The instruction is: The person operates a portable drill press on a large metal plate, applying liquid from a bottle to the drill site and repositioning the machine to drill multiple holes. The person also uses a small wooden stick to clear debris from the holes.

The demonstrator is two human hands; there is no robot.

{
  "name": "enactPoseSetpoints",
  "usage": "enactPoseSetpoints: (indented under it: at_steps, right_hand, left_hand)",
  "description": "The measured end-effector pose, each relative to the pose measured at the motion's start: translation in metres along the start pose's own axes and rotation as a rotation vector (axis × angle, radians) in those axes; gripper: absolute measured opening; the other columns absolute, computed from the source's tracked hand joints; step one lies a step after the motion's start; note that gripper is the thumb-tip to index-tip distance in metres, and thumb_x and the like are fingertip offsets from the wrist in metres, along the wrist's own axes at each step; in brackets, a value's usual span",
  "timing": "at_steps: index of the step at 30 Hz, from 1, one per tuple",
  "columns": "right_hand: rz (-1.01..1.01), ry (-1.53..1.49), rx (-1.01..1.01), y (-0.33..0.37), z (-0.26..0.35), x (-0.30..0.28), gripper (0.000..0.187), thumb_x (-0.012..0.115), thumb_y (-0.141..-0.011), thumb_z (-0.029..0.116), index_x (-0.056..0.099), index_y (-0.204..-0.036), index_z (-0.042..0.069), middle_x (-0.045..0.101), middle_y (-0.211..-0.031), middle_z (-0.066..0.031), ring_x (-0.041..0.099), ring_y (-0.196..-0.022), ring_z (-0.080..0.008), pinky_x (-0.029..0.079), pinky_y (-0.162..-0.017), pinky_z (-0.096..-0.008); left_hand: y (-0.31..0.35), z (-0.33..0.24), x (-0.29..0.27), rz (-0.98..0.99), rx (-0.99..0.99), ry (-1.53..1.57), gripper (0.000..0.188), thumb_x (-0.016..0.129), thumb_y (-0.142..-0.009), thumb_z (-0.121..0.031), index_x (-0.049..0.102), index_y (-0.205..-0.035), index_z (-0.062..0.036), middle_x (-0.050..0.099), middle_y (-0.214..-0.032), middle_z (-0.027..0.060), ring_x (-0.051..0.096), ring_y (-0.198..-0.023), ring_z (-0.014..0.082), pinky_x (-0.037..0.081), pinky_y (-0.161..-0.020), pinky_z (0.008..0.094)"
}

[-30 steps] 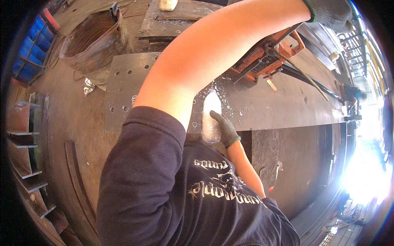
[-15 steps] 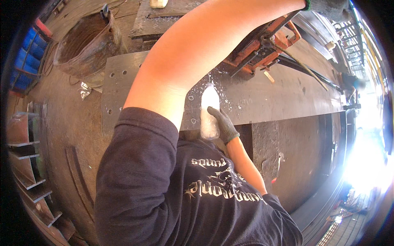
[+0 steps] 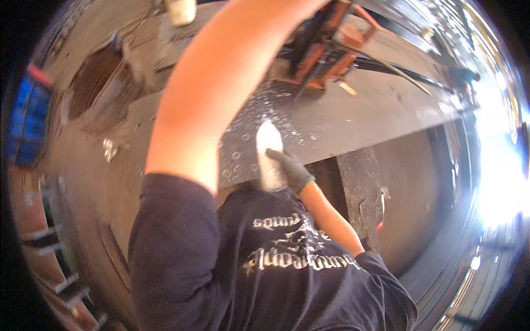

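Observation:
My right hand [image 3: 296, 170], in a dark grey-green glove, is closed round a clear plastic bottle [image 3: 268, 138] of whitish liquid. The bottle stands nearly upright in front of my black shirt, by the near edge of a steel plate [image 3: 353, 121]. White splashes and chalked rings lie on the plate beyond the bottle. My bare left arm reaches across the upper middle and leaves the picture at the top, so the left hand is out of sight. Past that forearm, an orange metal machine [image 3: 331, 55] with a long rod stands on the plate.
A rusty open drum [image 3: 94, 83] stands at the far left, with blue containers [image 3: 27, 118] beyond it. A pale container [image 3: 181, 11] is at the top. Steel sections [image 3: 47, 237] are stacked at the lower left. Strong glare covers the right side.
The view has shifted and blurred. My left glove, visible at the top right before, has left the picture. My right hand keeps hold of the bottle; more white splashes show near the machine.

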State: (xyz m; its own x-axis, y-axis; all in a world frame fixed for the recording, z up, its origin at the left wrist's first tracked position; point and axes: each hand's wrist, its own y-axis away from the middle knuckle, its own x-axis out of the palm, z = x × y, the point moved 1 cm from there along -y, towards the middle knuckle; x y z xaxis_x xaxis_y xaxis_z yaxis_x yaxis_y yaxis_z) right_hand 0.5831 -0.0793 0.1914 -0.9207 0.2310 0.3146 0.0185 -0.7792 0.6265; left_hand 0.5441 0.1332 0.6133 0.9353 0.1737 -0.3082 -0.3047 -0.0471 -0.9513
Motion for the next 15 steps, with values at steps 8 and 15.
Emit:
enactPoseSetpoints:
  at_steps: [8,15]
  right_hand:
    - [-0.068,0.229,-0.175,-0.008,-0.001,-0.002,0.071,0.076,-0.093,0.035,0.053,-0.149,0.0,0.069,-0.128,-0.0121,0.067,-0.104,-0.0184,0.056,-0.09,-0.0331]
    - [-0.059,0.336,-0.176,-0.025,-0.011,-0.013,0.072,0.073,-0.091,0.036,0.051,-0.152,0.002,0.067,-0.131,-0.0118,0.064,-0.113,-0.0197,0.053,-0.098,-0.0365]
  left_hand:
    - [0.002,-0.011,-0.006,0.144,-0.049,-0.015,0.055,0.056,-0.105,-0.028,0.051,-0.054,-0.0082,0.042,-0.046,-0.0016,0.036,-0.039,0.0091,0.027,-0.038,0.0299]
    - [0.012,-0.01,-0.007,0.083,-0.183,-0.059,0.036,0.063,-0.102,-0.035,0.073,-0.084,-0.0057,0.062,-0.063,0.0064,0.059,-0.057,0.0135,0.046,-0.056,0.0335]
